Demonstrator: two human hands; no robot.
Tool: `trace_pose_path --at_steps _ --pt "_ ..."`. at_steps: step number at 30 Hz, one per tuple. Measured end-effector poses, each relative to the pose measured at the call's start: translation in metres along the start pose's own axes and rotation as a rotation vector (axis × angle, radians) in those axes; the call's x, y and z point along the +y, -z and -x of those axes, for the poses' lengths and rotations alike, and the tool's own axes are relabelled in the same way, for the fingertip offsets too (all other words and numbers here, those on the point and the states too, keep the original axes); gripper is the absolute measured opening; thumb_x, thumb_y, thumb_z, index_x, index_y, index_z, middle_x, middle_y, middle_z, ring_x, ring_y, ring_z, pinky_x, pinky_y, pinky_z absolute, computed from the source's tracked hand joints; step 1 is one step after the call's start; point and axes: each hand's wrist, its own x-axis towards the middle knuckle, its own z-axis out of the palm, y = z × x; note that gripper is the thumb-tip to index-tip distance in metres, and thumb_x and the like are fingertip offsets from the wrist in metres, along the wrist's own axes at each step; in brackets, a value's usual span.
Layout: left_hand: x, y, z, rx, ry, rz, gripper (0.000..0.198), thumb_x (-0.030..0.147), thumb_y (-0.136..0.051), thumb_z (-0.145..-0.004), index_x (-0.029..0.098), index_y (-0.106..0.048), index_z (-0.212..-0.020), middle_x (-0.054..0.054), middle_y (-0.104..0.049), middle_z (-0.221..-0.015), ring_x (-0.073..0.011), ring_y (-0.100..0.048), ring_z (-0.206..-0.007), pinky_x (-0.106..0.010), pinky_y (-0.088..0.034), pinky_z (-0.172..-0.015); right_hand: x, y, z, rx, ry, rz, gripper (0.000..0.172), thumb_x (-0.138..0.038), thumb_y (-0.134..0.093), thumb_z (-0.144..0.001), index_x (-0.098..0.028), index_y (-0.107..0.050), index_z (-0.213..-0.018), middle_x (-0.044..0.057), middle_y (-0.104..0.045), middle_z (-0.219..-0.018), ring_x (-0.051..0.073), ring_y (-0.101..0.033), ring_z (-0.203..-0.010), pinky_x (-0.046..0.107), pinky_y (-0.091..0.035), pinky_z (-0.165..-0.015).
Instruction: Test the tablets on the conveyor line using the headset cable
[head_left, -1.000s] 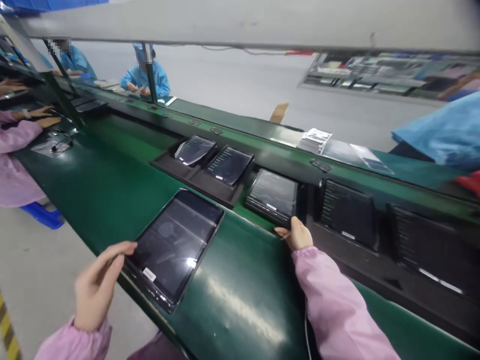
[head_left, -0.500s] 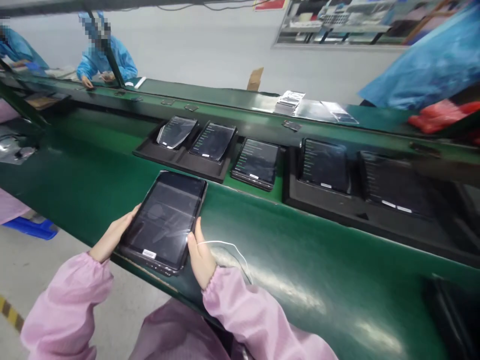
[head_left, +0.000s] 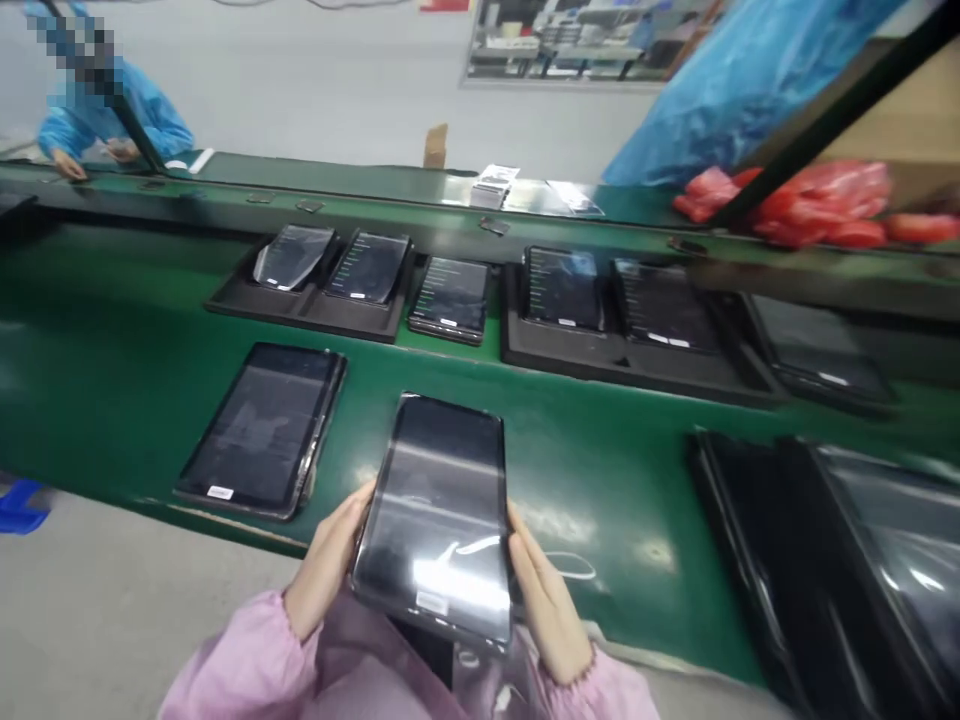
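At the near edge of the green bench (head_left: 600, 450), someone in pink sleeves holds a dark tablet (head_left: 442, 490) between both palms, its top leaning away from them. The left hand (head_left: 322, 565) grips one long side and the right hand (head_left: 551, 605) the other, their fingers pressed along the edges and partly hidden under it. Low on the glass sits a small white label (head_left: 433, 602), washed over by a bright reflection; from where I stand its print can't be made out. Just left of it another tablet (head_left: 266, 430) lies flat on the bench, with a similar white sticker (head_left: 220, 492) in its bottom left corner, also too small to read. Behind these, a black tray (head_left: 300, 312) carries two tablets, and a second tray (head_left: 570, 350) to the right carries two more. Between the trays rests a tablet stack (head_left: 450, 295). Short green lines of writing run down the left of several screens, too fine to read, and white strips mark their lower edges. Farther back I see printed sheets (head_left: 493, 185), their black-and-white matter illegible, some red plastic (head_left: 825, 200), and a co-worker in blue (head_left: 112, 125).
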Motion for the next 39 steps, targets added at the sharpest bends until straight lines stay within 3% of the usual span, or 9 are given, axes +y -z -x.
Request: trace_pose_path --at_steps 4,11,16,24,29,32,35,37,39 --pt "-0.016 -0.009 -0.009 0.02 0.006 -0.209 0.07 0.07 -0.051 -0.087 0.019 -0.062 -0.133 -0.008 -0.049 -0.149 -0.0275 -0.035 -0.146 -0.046 -0.019 -0.125 0.011 0.019 -0.027 0.052 0.062 0.099 0.076 -0.075 -0.044 -0.085 -0.018 -0.06 -0.133 0.013 -0.057 -0.14 0.029 -0.049 -0.133 0.05 -0.03 -0.119" --pt "-0.015 -0.019 -0.031 0.026 -0.025 -0.25 0.072 0.067 -0.049 -0.089 0.018 -0.054 -0.141 -0.008 -0.047 -0.151 -0.0247 -0.038 -0.145 -0.044 -0.02 -0.125 0.007 0.001 -0.09 0.113 0.208 0.172 0.069 -0.068 -0.036 -0.091 -0.018 -0.059 -0.132 0.014 -0.061 -0.126 0.026 -0.054 -0.125 0.047 -0.039 -0.112" --pt "-0.015 -0.025 -0.042 0.056 -0.004 -0.277 0.07 0.067 -0.05 -0.086 0.021 -0.056 -0.138 -0.006 -0.046 -0.151 -0.026 -0.038 -0.144 -0.047 -0.019 -0.125 0.01 0.008 -0.097 0.069 0.257 0.247 0.06 -0.059 -0.032 -0.096 -0.019 -0.06 -0.131 0.012 -0.063 -0.117 0.026 -0.059 -0.115 0.047 -0.046 -0.104" --pt "-0.001 -0.024 -0.047 0.031 -0.015 -0.286 0.07 0.064 -0.051 -0.087 0.016 -0.057 -0.137 -0.008 -0.05 -0.149 -0.0234 -0.04 -0.143 -0.04 -0.024 -0.124 -0.02 0.015 -0.106 -0.027 0.47 0.552 0.059 -0.052 -0.024 -0.099 -0.015 -0.061 -0.128 0.014 -0.065 -0.105 0.025 -0.064 -0.101 0.039 -0.054 -0.094" --pt "0.0 -0.023 -0.053 0.013 -0.004 -0.251 0.064 0.059 -0.05 -0.09 0.017 -0.056 -0.138 -0.008 -0.05 -0.149 -0.0228 -0.041 -0.143 -0.04 -0.025 -0.123 -0.011 0.018 -0.109 -0.011 0.395 0.418 0.066 -0.062 -0.028 -0.096 -0.015 -0.059 -0.13 0.015 -0.065 -0.111 0.025 -0.063 -0.106 0.044 -0.051 -0.099" --pt "-0.006 -0.018 -0.051 -0.007 -0.069 -0.315 0.058 0.054 -0.05 -0.092 0.019 -0.056 -0.138 -0.007 -0.053 -0.147 -0.0233 -0.043 -0.141 -0.041 -0.028 -0.122 0.0 0.023 -0.099 0.0 0.242 0.195 0.069 -0.072 -0.037 -0.09 -0.018 -0.061 -0.126 0.012 -0.066 -0.105 0.024 -0.066 -0.095 0.044 -0.054 -0.092" --pt "-0.014 -0.011 -0.044 -0.053 -0.187 -0.42 0.052 0.046 -0.049 -0.095 0.022 -0.054 -0.14 -0.007 -0.054 -0.145 -0.0234 -0.046 -0.139 -0.043 -0.031 -0.121 0.0 0.04 -0.078 0.054 0.086 -0.076 0.065 -0.072 -0.048 -0.086 -0.022 -0.06 -0.126 0.011 -0.065 -0.114 0.022 -0.068 -0.092 0.038 -0.057 -0.083" --pt "-0.021 -0.006 -0.037 -0.085 -0.25 -0.476 0.049 0.042 -0.047 -0.097 0.023 -0.052 -0.142 -0.007 -0.053 -0.147 -0.0232 -0.046 -0.139 -0.044 -0.032 -0.12 -0.007 0.061 -0.062 0.124 0.029 -0.19 0.063 -0.069 -0.051 -0.088 -0.025 -0.055 -0.133 0.01 -0.064 -0.117 0.018 -0.068 -0.076 0.033 -0.057 -0.068" --pt "-0.027 -0.003 -0.032 -0.101 -0.295 -0.517 0.048 0.04 -0.045 -0.099 0.024 -0.05 -0.144 -0.007 -0.051 -0.148 -0.0232 -0.046 -0.14 -0.044 -0.034 -0.12 -0.015 0.084 -0.047 0.203 0.011 -0.219 0.068 -0.071 -0.051 -0.086 -0.025 -0.052 -0.137 0.008 -0.067 -0.101 0.01 -0.052 -0.048 0.026 -0.045 -0.044"
